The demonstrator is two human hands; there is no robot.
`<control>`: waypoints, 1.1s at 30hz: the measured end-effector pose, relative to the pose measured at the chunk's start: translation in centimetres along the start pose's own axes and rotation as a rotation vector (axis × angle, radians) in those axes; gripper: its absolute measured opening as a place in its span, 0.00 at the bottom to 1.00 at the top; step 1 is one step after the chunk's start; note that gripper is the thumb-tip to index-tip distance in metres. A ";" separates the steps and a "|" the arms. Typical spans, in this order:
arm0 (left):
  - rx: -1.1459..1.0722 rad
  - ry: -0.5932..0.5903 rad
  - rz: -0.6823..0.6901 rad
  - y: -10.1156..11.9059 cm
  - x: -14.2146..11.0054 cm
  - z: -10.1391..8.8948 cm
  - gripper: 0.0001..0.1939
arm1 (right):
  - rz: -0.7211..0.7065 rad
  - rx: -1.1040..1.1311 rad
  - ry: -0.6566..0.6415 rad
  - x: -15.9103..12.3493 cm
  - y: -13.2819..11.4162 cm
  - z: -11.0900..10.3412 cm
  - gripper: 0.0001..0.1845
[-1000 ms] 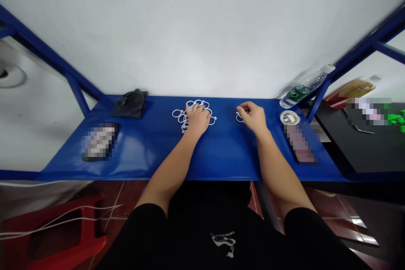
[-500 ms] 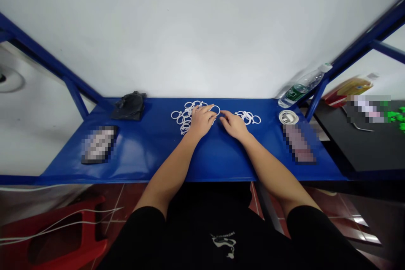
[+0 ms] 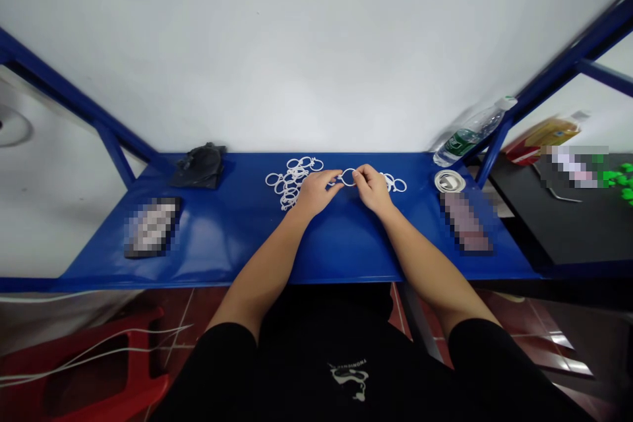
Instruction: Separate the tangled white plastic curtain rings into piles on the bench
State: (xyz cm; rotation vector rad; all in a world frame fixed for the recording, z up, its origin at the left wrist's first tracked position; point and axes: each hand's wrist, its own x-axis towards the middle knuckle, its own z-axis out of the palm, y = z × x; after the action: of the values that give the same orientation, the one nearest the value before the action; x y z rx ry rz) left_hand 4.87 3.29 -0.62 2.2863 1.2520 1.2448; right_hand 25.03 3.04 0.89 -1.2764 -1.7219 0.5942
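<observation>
A white plastic ring (image 3: pixel 348 185), like a curtain ring with a small loop, is held up between my two hands. My right hand (image 3: pixel 372 187) pinches its right side between thumb and fingers. On its left side, the thumb and fingertips of my left hand (image 3: pixel 317 192) close on the small loop end. Left of and behind my left hand lies a loose pile of similar white rings (image 3: pixel 288 179). A smaller group of white rings (image 3: pixel 399 186) sits to the right, partly covered by my right hand.
On the blue table (image 3: pixel 222 231) are a black plastic bag (image 3: pixel 202 166), a blurred-out flat object (image 3: pixel 152 227), a tape roll (image 3: pixel 450 181), another blurred-out object (image 3: pixel 465 223) and a leaning water bottle (image 3: pixel 469 135). Blue frame bars stand at both sides.
The ring has shifted right, away from the left pile. My right hand, apart from it before, now grips its right side; my left fingers have moved to its left end.
</observation>
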 end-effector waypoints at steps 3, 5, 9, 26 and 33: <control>0.039 -0.045 0.036 -0.2 0.1 0.0 0.07 | 0.001 -0.008 -0.004 0.0 0.1 -0.1 0.19; 0.058 -0.060 0.040 -0.2 0.1 0.0 0.07 | -0.003 -0.005 -0.007 0.0 0.0 -0.1 0.19; 0.057 -0.077 0.049 0.1 0.1 -0.1 0.09 | -0.022 0.014 -0.013 -0.1 -0.1 0.0 0.21; 0.267 -0.081 -0.129 -2.3 -1.0 0.7 0.10 | -0.011 -0.262 0.473 2.2 1.9 -6.7 0.19; 0.209 -0.097 -0.109 -1.2 -1.1 0.9 0.03 | -0.026 -0.189 0.373 1.8 1.5 -5.9 0.16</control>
State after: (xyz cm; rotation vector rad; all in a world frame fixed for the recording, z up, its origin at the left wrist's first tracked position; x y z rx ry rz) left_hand 4.58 3.31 -2.46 2.3509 1.5113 0.9956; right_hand 30.71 4.55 3.29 -1.3937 -1.5031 0.1639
